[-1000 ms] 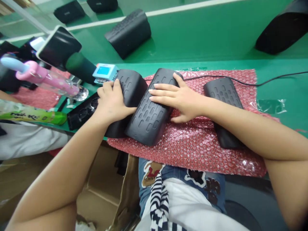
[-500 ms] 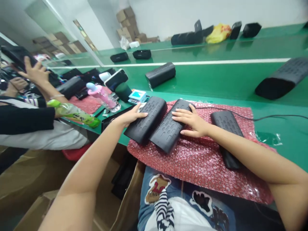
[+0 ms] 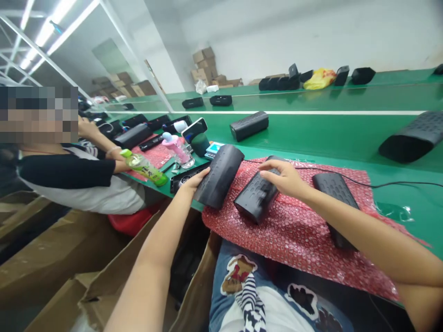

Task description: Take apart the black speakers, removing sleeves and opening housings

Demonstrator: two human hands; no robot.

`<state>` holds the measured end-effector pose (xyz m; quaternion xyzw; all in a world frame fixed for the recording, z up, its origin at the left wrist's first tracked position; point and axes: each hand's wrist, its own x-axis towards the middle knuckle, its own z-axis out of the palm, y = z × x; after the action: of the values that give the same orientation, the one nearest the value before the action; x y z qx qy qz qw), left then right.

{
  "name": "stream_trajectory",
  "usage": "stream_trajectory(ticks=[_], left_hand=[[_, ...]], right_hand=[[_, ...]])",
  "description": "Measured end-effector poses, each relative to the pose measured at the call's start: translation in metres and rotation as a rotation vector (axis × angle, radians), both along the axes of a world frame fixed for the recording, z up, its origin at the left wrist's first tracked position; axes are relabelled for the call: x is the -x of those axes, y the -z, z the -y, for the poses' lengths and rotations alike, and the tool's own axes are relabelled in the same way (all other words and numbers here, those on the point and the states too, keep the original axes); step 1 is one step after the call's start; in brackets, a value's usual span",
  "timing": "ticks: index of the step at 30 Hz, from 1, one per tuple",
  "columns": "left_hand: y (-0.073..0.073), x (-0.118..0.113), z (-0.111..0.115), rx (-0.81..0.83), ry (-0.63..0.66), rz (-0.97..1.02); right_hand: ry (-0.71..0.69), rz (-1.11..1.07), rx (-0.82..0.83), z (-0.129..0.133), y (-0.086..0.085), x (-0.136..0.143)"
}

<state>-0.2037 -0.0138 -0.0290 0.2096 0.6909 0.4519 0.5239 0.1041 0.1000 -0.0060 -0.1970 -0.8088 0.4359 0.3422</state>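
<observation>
My left hand (image 3: 198,180) is closed on the left side of a black speaker housing (image 3: 224,175), which is tilted above the left edge of the red bubble wrap (image 3: 294,230). Most of its fingers are hidden behind the housing. To the right lies a second speaker housing (image 3: 251,198) with a pattern of raised ovals. My right hand (image 3: 285,177) arches over its far end, fingers loosely bent and a little apart; whether the fingertips touch it is unclear. Under my right forearm a third speaker housing (image 3: 334,189) rests on the wrap.
Behind the wrap, a black cable (image 3: 346,177) runs right. More housings stand on the green bench (image 3: 311,133), including one (image 3: 249,125) ahead. Leftward are a small blue-white device (image 3: 213,148), a phone (image 3: 195,130), a green-capped bottle (image 3: 145,168) and a co-worker (image 3: 69,170). Cardboard boxes (image 3: 114,281) stand below.
My left hand has tipped the left housing so its smoother side shows. My right hand has drawn its spread fingers up from the second housing into a bent shape. The view has swung left.
</observation>
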Motion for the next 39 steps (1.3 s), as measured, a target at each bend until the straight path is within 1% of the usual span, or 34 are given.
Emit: stream_trajectory(ticks=[3,5,7,8,10,12,13,14,15,16,17,18,20,21,24,26,27,28,30,31,32,33,34,35,36,37,38,39], left_hand=[[-0.008,-0.003,0.016,-0.087,-0.057,-0.024],[-0.019,-0.009,0.022,-0.155,-0.068,-0.032],[-0.036,-0.02,0.026,-0.247,-0.074,-0.055],[-0.046,-0.026,0.028,-0.31,-0.091,-0.096],[-0.068,-0.043,0.032,-0.464,-0.171,-0.241],[-0.092,-0.062,0.038,-0.623,-0.289,-0.409],[-0.102,-0.073,0.043,-0.697,-0.336,-0.464],[-0.111,-0.084,0.047,-0.781,-0.357,-0.496],[-0.119,-0.095,0.052,-0.871,-0.347,-0.518],[-0.125,-0.106,0.056,-0.949,-0.3,-0.542],[-0.129,-0.117,0.059,-1.003,-0.231,-0.57],[-0.132,-0.128,0.06,-1.026,-0.157,-0.604],[-0.134,-0.146,0.058,-1.019,-0.035,-0.66],[-0.134,-0.152,0.054,-1.013,0.004,-0.671],[-0.136,-0.163,0.033,-1.052,0.077,-0.64],[-0.137,-0.166,0.014,-1.09,0.091,-0.685],[-0.137,-0.168,0.005,-1.106,0.089,-0.767],[-0.137,-0.172,-0.004,-1.115,0.081,-0.893],[-0.134,-0.183,-0.019,-1.086,0.075,-1.204],[-0.131,-0.189,-0.023,-1.049,0.095,-1.342],[-0.128,-0.196,-0.025,-1.006,0.142,-1.444],[-0.126,-0.202,-0.025,-0.966,0.235,-1.5],[-0.124,-0.207,-0.022,-0.936,0.384,-1.513],[-0.124,-0.209,-0.018,-0.91,0.587,-1.491],[-0.126,-0.209,-0.011,-0.892,0.828,-1.43],[-0.13,-0.206,-0.004,-0.869,1.104,-1.323],[-0.136,-0.201,0.003,-0.839,1.374,-1.17],[-0.143,-0.195,0.009,-0.817,1.607,-0.977]], right_hand=[[0.002,0.034,0.29,0.022,-0.02,0.032],[-0.051,0.036,0.489,0.04,-0.028,0.059],[-0.186,-0.085,0.65,0.058,-0.032,0.084],[-0.241,-0.171,0.696,0.066,-0.033,0.095],[-0.251,-0.326,0.709,0.073,-0.034,0.11],[-0.28,-0.428,0.73,0.066,-0.034,0.113],[-0.338,-0.451,0.783,0.058,-0.034,0.11],[-0.418,-0.463,0.869,0.047,-0.032,0.104],[-0.502,-0.461,0.965,0.034,-0.03,0.096],[-0.551,-0.452,1.058,0.02,-0.026,0.087],[-0.561,-0.466,1.122,0.007,-0.022,0.077],[-0.555,-0.486,1.143,-0.005,-0.018,0.067],[-0.576,-0.544,1.136,-0.024,-0.01,0.051],[-0.61,-0.563,1.115,-0.03,-0.007,0.045],[-0.697,-0.604,1.045,-0.041,-0.003,0.035],[-0.69,-0.641,1.022,-0.047,-0.003,0.033],[-0.662,-0.675,1.017,-0.05,-0.004,0.033],[-0.623,-0.71,1.014,-0.052,-0.004,0.034],[-0.505,-0.778,0.999,-0.056,-0.004,0.034],[-0.443,-0.804,0.986,-0.057,-0.004,0.033],[-0.391,-0.823,0.971,-0.059,-0.004,0.032],[-0.359,-0.831,0.954,-0.06,-0.003,0.031],[-0.346,-0.828,0.936,-0.061,-0.003,0.03],[-0.345,-0.82,0.916,-0.063,-0.003,0.029],[-0.352,-0.803,0.9,-0.065,-0.002,0.027],[-0.356,-0.788,0.889,-0.068,-0.002,0.026],[-0.357,-0.776,0.884,-0.072,-0.001,0.025],[-0.352,-0.777,0.883,-0.076,0.0,0.024]])
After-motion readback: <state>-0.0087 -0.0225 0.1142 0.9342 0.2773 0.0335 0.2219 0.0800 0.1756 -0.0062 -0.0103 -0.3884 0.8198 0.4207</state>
